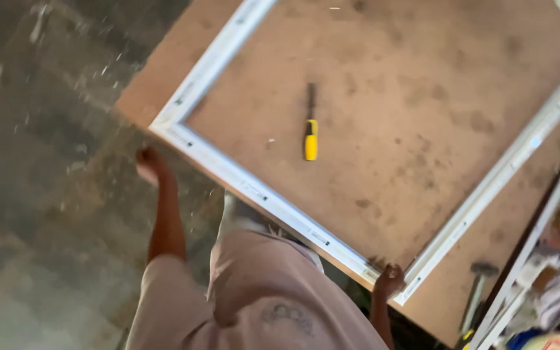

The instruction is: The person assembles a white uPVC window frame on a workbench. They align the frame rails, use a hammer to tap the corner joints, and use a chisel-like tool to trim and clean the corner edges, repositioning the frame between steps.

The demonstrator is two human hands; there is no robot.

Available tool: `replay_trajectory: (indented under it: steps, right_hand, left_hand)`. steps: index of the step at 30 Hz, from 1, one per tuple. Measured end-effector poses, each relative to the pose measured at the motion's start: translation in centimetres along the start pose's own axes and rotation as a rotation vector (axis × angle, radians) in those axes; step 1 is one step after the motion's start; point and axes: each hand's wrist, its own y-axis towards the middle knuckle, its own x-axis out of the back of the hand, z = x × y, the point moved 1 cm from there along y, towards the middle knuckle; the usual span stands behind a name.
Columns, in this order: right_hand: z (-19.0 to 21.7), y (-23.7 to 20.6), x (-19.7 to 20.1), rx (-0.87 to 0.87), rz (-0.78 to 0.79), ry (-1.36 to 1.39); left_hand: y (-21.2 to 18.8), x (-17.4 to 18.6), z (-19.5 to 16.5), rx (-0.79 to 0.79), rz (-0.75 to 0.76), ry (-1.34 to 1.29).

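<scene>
A white rectangular frame (254, 191) lies flat on a brown board table (390, 129). My right hand (390, 280) is curled over the frame's near corner at the table's front edge. My left hand (150, 165) hangs over the floor just below the frame's left corner, fingers curled, holding nothing and apart from the frame. Inside the frame lies a tool with a yellow handle and a dark shaft (310, 133), out of reach of both hands. My pinkish shirt (260, 291) fills the lower middle of the view.
A hammer (478, 285) lies on the table right of the frame's near corner. Long white and dark strips (552, 201) run along the right side. A cluttered heap of mixed items (559, 285) sits at lower right. Grey concrete floor (46, 194) lies to the left.
</scene>
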Motion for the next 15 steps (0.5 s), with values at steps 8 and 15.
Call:
replay_trajectory:
  steps: [8,15]
  right_hand:
    - [-13.7,9.3,5.2,-0.173,-0.024,-0.209]
    - [-22.8,15.6,6.0,-0.023,0.171,-0.007]
  left_hand:
    - [-27.2,1.9,3.1,-0.168,0.693,-0.171]
    - [-45.9,2.7,4.3,0.005,0.936,0.029]
